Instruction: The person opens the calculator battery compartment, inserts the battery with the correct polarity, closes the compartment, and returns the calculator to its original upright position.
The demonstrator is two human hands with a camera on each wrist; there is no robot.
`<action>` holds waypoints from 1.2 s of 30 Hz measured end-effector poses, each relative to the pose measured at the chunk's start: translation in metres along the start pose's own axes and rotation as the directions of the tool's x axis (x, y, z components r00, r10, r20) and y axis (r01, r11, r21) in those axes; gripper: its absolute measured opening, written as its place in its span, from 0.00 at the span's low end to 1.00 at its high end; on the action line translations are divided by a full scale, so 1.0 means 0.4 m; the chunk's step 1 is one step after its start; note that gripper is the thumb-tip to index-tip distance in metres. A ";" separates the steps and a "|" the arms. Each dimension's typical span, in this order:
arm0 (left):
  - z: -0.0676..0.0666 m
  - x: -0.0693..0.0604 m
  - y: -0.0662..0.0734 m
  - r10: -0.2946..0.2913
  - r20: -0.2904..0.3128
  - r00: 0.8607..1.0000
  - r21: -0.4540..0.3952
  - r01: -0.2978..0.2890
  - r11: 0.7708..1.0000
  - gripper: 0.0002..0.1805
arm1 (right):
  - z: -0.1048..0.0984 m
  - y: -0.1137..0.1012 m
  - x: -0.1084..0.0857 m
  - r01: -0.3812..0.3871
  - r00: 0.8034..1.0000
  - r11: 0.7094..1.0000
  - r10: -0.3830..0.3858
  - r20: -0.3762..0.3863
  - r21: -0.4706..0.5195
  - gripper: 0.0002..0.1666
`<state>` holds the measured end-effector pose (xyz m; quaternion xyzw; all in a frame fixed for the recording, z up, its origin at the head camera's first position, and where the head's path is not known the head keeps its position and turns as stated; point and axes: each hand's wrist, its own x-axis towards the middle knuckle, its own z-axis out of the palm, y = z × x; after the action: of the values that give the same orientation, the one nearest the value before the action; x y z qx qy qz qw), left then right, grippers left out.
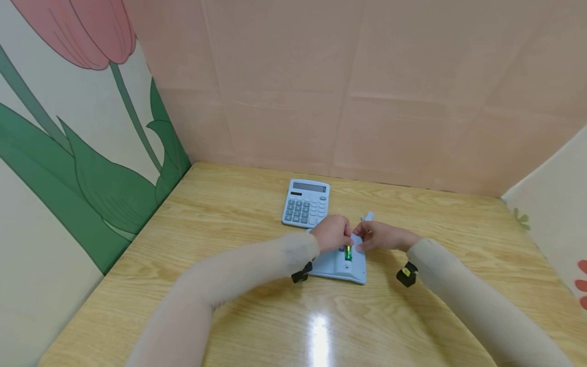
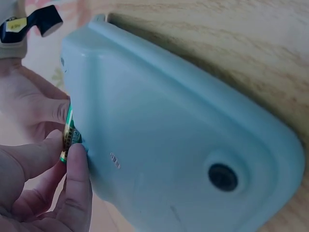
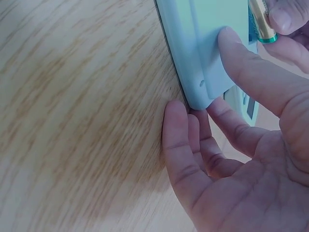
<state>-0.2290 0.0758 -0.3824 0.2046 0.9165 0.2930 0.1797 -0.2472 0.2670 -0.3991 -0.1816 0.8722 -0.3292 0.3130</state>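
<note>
A light blue calculator lies face down on the table, its back upward. My left hand pinches a green and gold battery between thumb and fingers at the slot in its back; the left wrist view shows this battery partly in the slot, with my left hand round its end. My right hand grips the calculator's edge; in the right wrist view the thumb of my right hand lies on the back of the casing and the other fingers are at its rim.
A second calculator, face up, stands just behind the first. A small light blue piece lies beyond my right hand. The wooden table meets a pink-covered wall at the back and a flower-patterned wall at the left.
</note>
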 end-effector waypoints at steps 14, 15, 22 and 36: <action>-0.021 -0.008 0.004 0.050 0.015 0.999 0.117 -0.052 0.992 0.05 | 0.003 0.004 0.004 -0.016 1.000 1.000 0.016 -0.006 0.006 0.28; -0.021 -0.007 0.004 0.054 0.017 0.998 0.120 -0.055 0.991 0.04 | 0.004 0.004 0.004 -0.020 1.000 1.000 0.020 -0.006 0.007 0.29; -0.023 0.000 -0.001 0.071 0.045 0.996 0.137 -0.077 0.988 0.07 | 0.006 0.000 0.003 -0.030 1.000 0.999 0.030 -0.008 0.010 0.29; -0.020 -0.002 0.006 0.091 0.072 0.993 0.171 -0.102 0.980 0.11 | 0.002 0.003 0.005 -0.012 1.000 1.000 0.012 -0.007 -0.008 0.30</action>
<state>-0.2313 0.0734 -0.3746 0.2730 0.9214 0.2133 0.1758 -0.2482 0.2663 -0.4011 -0.1765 0.8755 -0.3245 0.3114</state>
